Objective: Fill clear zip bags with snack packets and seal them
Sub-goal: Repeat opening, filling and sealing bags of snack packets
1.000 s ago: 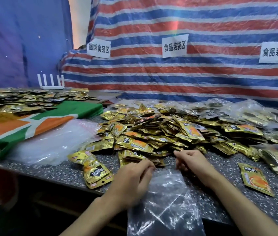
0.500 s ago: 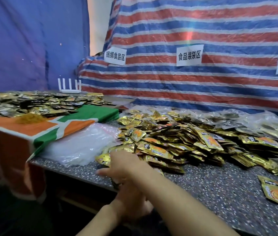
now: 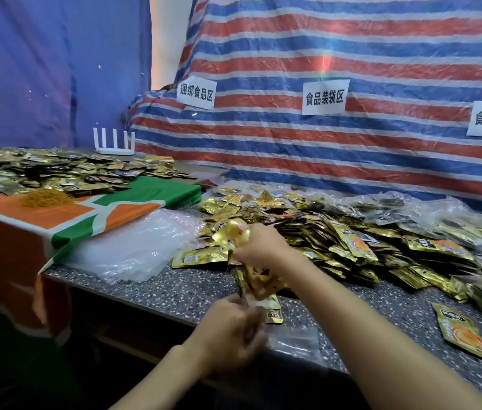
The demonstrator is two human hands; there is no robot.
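Snack packets [image 3: 229, 235] are gripped in right hand [image 3: 263, 247], at 12 o'clock of left hand [image 3: 229, 329], seemingly pinched on clear zip bag [image 3: 296, 338] mouth at counter [image 3: 160, 294] edge. Spillage is risked if mouth sags.

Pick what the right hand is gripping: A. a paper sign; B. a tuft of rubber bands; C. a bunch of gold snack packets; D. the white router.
C: the right hand curls round a bunch of gold snack packets, while the left hand holds the clear zip bag.
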